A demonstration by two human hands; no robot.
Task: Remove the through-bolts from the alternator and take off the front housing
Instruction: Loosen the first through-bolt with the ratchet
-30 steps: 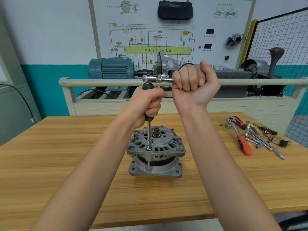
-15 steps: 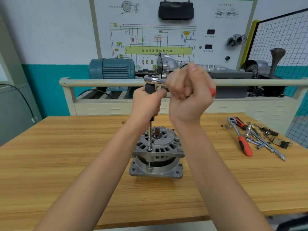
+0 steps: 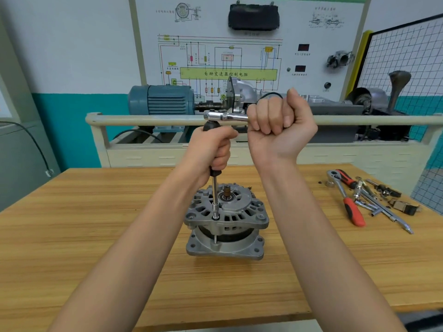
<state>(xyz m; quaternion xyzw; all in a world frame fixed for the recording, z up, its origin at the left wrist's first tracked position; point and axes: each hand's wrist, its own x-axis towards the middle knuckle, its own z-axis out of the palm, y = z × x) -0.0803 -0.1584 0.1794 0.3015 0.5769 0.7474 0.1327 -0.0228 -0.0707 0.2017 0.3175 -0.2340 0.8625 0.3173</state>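
Note:
A grey alternator (image 3: 226, 224) stands upright on the wooden table (image 3: 72, 236), front housing (image 3: 242, 207) on top. A socket extension (image 3: 215, 195) with a black grip rises straight up from a through-bolt (image 3: 215, 238) at the housing's left front. My left hand (image 3: 211, 152) grips the black handle of that extension. On top sits a chrome ratchet (image 3: 225, 116), lying level and pointing right. My right hand (image 3: 280, 125) is curled round the ratchet's handle, palm towards me.
Loose tools lie at the table's right: a red-handled ratchet (image 3: 350, 207), chrome extensions (image 3: 383, 209) and small parts (image 3: 405, 207). Behind the table stands a training bench with a beige rail (image 3: 143, 119), a blue motor (image 3: 160, 99) and a wiring board.
My right hand swung the ratchet handle towards me and leftwards, then back out to the right. My left hand kept its hold on the extension. The alternator stayed in place.

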